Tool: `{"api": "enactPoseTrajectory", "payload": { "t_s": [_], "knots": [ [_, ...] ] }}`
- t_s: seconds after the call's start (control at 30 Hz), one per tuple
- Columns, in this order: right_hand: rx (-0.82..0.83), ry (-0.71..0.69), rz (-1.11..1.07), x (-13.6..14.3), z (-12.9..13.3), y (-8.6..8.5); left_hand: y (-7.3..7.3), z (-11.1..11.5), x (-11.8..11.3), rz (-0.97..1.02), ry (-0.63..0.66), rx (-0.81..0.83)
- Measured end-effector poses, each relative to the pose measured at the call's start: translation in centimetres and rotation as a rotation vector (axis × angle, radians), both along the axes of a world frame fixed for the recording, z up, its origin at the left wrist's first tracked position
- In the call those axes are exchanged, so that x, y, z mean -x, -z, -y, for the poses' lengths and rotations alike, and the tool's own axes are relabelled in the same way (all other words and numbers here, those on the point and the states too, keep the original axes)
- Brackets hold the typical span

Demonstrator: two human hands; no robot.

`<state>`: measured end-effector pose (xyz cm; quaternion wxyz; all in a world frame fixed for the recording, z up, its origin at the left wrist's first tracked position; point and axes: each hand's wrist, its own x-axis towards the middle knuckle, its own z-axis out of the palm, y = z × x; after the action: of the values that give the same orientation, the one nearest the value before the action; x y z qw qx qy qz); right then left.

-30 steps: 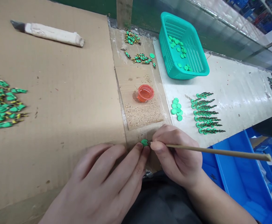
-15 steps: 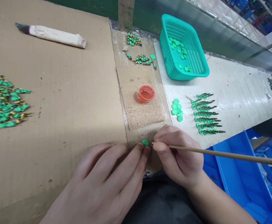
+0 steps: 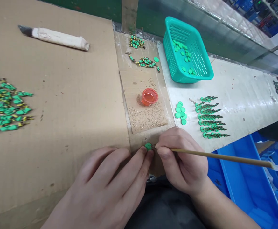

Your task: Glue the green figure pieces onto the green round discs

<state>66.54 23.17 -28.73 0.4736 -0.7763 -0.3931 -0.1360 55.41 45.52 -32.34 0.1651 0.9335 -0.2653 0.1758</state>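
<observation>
A small green disc [image 3: 148, 146] lies at the near end of the cardboard, held by the fingertips of my left hand [image 3: 115, 181]. My right hand [image 3: 183, 159] pinches a thin wooden stick [image 3: 220, 156] close to its left end, and its tip meets the right side of the disc. A dark mark shows on the disc, too small to make out. Beyond my hands stands a small red cup [image 3: 149, 96] of liquid on a speckled cardboard piece [image 3: 146, 119]. Loose green discs [image 3: 180, 113] lie to its right.
A teal basket [image 3: 189, 51] holds green discs at the back. Rows of green-and-dark pieces [image 3: 211, 117] lie on the right. More patterned pieces [image 3: 6, 106] are piled far left, near a white-wrapped tool [image 3: 60, 38]. Blue bins [image 3: 246, 178] stand below the table's right edge.
The stick has turned slightly in my right hand, and its far end has shifted left. My left hand stays on the disc. The camera view has moved a little.
</observation>
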Motion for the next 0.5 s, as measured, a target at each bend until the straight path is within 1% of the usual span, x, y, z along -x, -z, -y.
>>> {"api": "enactPoseTrajectory", "payload": {
  "t_s": [0.1, 0.2, 0.27, 0.4, 0.5],
  "knots": [
    [-0.103, 0.030, -0.022, 0.3, 0.4, 0.7, -0.2, 0.0, -0.1, 0.000, 0.001, -0.008],
    [-0.189, 0.107, -0.111, 0.8, 1.0, 1.0, -0.4, 0.0, -0.3, 0.003, 0.001, -0.041],
    [-0.175, 0.128, -0.157, 1.0, 1.3, 0.8, -0.5, 0.1, -0.4, 0.010, -0.001, -0.029],
    [-0.120, 0.056, -0.139, 1.3, 2.1, -0.1, -1.1, 0.4, -0.9, 0.045, -0.029, 0.085],
    [-0.117, 0.052, -0.132, 1.7, 2.7, -0.3, -1.1, 0.3, -1.3, 0.091, -0.056, 0.092]
  ]
}}
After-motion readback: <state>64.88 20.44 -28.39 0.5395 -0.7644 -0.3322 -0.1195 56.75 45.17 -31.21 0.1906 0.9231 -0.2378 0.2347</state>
